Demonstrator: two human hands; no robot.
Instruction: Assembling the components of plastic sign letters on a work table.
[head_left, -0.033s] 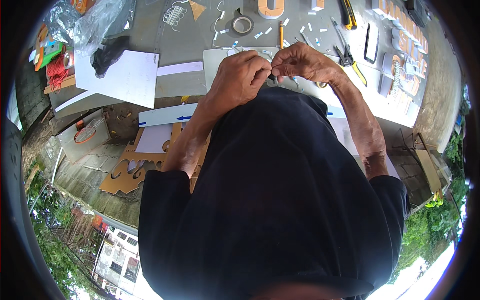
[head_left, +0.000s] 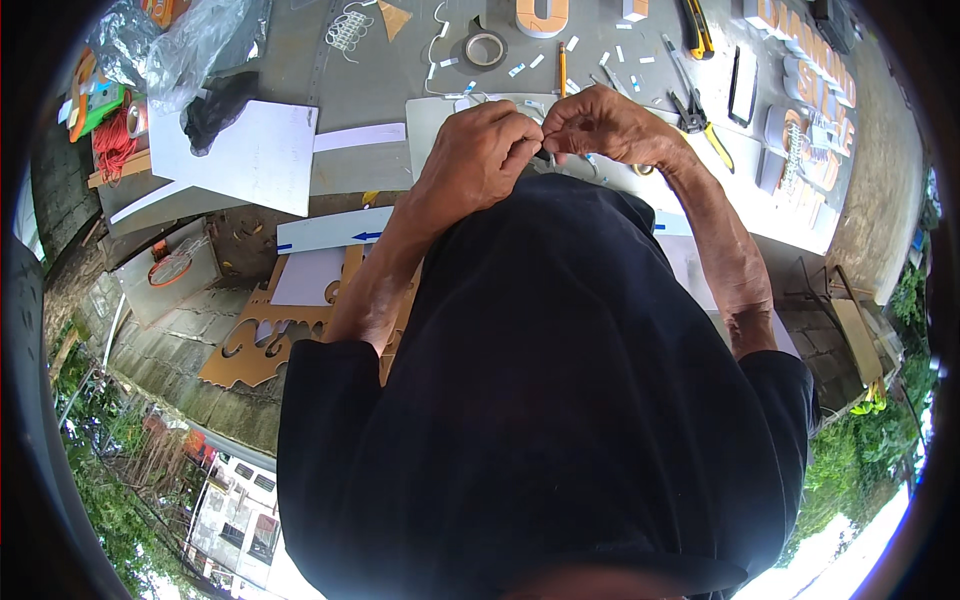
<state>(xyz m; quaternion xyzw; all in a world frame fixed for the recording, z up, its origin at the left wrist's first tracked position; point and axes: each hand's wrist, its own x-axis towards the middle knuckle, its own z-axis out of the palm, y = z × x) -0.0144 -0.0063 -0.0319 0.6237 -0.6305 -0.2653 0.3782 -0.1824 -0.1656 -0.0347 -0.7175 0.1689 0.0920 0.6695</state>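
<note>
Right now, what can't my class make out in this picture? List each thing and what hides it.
All in the head view:
Small dark piece at the left hand and right hand: mostly covered by them; its kind is unclear.
Pale board: partly hidden by the hands and black shirt.
Orange-faced letter: top cut off by the picture's upper edge.
Writing on the white sheet: too faint to read.

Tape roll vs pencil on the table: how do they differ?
Shape: the tape roll is a hollow ring; the pencil is straight and slim.
Colour: the tape roll is dark and greyish; the pencil is orange.
Shared: both lie loose on the worktop.
</note>
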